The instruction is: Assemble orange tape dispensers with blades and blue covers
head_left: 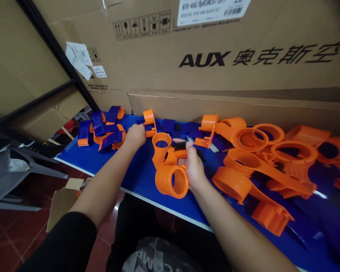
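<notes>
My right hand (194, 166) is closed around an orange plastic tape dispenser (171, 181) above the front half of the blue table (138, 172). A second orange ring (158, 155) shows just behind it; whether both belong to one piece I cannot tell. My left hand (136, 135) is a closed fist farther back, beside an upright orange dispenser part (149, 118) and flat dark blue pieces (169, 124). Anything inside that fist is hidden. Another orange part (209, 130) stands behind my right hand.
Several orange dispensers (249, 160) lie piled on the right. Blue-and-orange assembled pieces (110, 139) are heaped at the back left. A large cardboard box (147, 60) walls off the table's back. A grey stool (25, 170) and a small open carton (61, 204) stand on the floor left.
</notes>
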Available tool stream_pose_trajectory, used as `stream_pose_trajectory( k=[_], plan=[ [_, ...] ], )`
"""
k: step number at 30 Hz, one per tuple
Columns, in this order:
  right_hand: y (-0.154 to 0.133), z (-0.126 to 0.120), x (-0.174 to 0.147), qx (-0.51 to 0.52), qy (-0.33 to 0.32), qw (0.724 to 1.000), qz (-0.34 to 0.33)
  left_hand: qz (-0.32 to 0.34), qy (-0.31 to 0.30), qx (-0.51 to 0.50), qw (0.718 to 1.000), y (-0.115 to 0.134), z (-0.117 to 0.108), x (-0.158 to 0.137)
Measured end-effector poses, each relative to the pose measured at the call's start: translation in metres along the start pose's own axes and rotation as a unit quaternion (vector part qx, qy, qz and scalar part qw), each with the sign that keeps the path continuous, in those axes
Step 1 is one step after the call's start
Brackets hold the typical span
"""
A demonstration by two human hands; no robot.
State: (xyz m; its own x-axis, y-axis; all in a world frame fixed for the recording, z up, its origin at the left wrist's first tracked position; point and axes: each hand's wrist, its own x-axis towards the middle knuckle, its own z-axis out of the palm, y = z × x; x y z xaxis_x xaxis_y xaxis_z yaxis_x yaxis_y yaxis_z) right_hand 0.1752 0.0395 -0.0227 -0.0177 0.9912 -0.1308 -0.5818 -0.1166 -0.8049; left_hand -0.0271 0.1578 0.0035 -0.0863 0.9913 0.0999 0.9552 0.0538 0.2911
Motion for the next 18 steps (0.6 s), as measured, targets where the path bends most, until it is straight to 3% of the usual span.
stream_pose_trajectory(
  k=[3, 7, 10, 12, 14, 16, 18],
  plan=[
    [-0.003, -0.001, 0.001, 0.011, -0.003, 1.0, 0.006, 0.001, -0.04, 0.009, 0.999, 0.007, 0.0, 0.015],
    [-0.007, -0.001, 0.001, 0.023, -0.031, 0.999, 0.008, 0.017, -0.027, 0.004, 0.999, 0.008, -0.013, 0.011],
    [-0.005, -0.002, 0.0, 0.028, -0.05, 0.998, 0.004, 0.015, 0.018, 0.001, 1.0, 0.009, -0.028, -0.018],
    [-0.003, -0.001, -0.001, 0.031, -0.06, 0.998, 0.0, 0.042, 0.076, -0.07, 0.994, 0.012, -0.039, -0.05],
    [-0.001, -0.001, -0.003, 0.029, -0.067, 0.997, -0.002, 0.095, 0.088, -0.246, 0.961, 0.019, -0.047, -0.088],
    [0.0, 0.001, -0.005, 0.025, -0.07, 0.997, 0.0, 0.116, 0.03, -0.415, 0.902, 0.029, -0.051, -0.12],
    [0.001, 0.002, -0.007, 0.028, -0.076, 0.997, 0.008, 0.108, -0.025, -0.515, 0.85, 0.04, -0.053, -0.141]
  ],
)
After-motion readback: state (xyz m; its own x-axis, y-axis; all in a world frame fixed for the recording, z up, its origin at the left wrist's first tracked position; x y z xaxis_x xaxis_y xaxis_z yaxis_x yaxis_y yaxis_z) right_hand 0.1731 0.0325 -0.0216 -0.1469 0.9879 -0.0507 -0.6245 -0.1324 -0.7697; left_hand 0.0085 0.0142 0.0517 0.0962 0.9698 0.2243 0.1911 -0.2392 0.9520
